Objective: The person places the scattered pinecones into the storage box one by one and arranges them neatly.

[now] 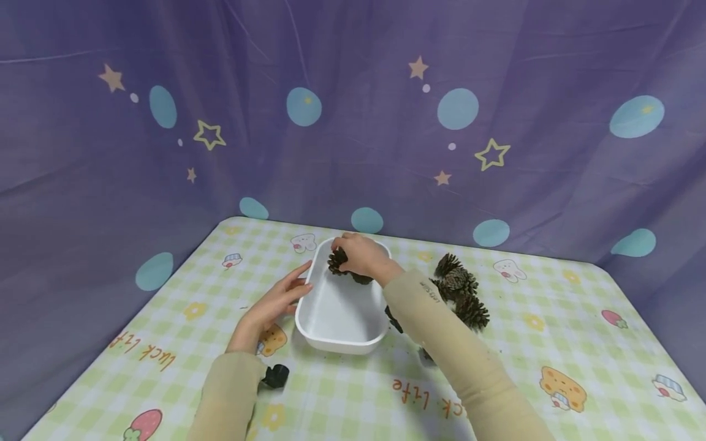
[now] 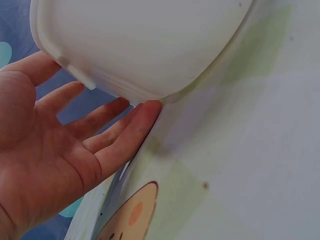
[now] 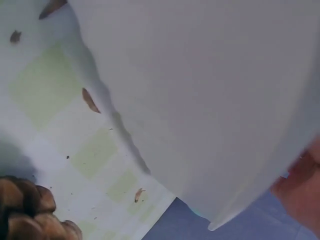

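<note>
A white rectangular plastic tray [image 1: 343, 309] lies on the tablecloth in front of me. My left hand [image 1: 276, 301] rests against its left side, fingers extended; in the left wrist view the fingertips [image 2: 152, 106] touch the outer wall of the tray [image 2: 145, 45]. Over the far end of the tray, my right hand [image 1: 364, 254] grips a dark brown pine cone [image 1: 336, 262]. Another pine cone [image 1: 361, 278] shows below that hand, inside the tray. In the right wrist view, the tray wall [image 3: 200, 100] hides most of the right hand [image 3: 304, 187].
Several pine cones [image 1: 459, 291] lie in a heap right of the tray, some partly behind the right sleeve [image 1: 441, 331]. Small brown scales [image 3: 90, 100] are scattered on the checked tablecloth [image 1: 182, 343]. A purple curtain [image 1: 353, 165] hangs behind the table.
</note>
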